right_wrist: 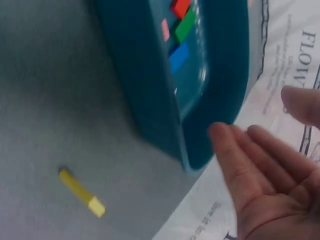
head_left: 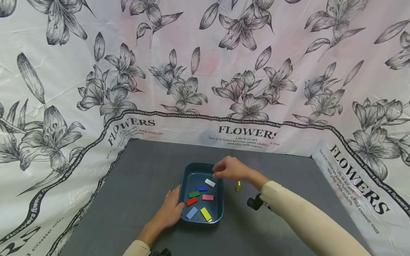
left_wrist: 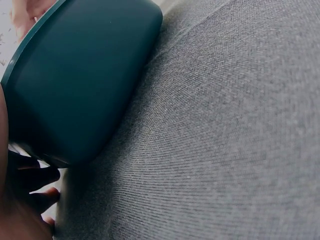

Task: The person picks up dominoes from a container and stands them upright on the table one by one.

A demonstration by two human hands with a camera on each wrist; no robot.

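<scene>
Floral-printed white sheeting (head_left: 205, 71) walls the work area on three sides, its lower border meeting the grey felt-like table mat (head_left: 137, 199) at the back and along both flanks. The mat shows wide bare stretches left of the tray and in front of it, and a narrower strip to the right before the cloth rises.

Near the mat's middle sits a dark teal rectangular plastic tray (head_left: 185, 185) with rounded corners and a raised rim. The left hand (head_left: 169, 211) rests against the tray's left wall, fingers relaxed and laid along the rim, gripping nothing that can be seen. The right hand (head_left: 232, 169) hovers over the tray's far right corner, fingers loosely bent and empty.

Inside the tray lie seven small flat blocks: white (head_left: 210, 182), blue (head_left: 201, 188), green (head_left: 194, 194), pink (head_left: 208, 197), red (head_left: 191, 201), pale blue (head_left: 192, 213) and yellow (head_left: 205, 214). A small yellow block (head_left: 238, 186) stands on the mat just right of the tray, apart from it.

From the right wrist, the open palm (right_wrist: 265, 190) with nothing in it shows plainly, and that outer yellow block (right_wrist: 81, 192) lies well clear of the tray's wall (right_wrist: 150, 90). From the left wrist, only the tray's outer wall (left_wrist: 75, 85) and bare mat (left_wrist: 225, 125) appear; the blocks are hidden.
</scene>
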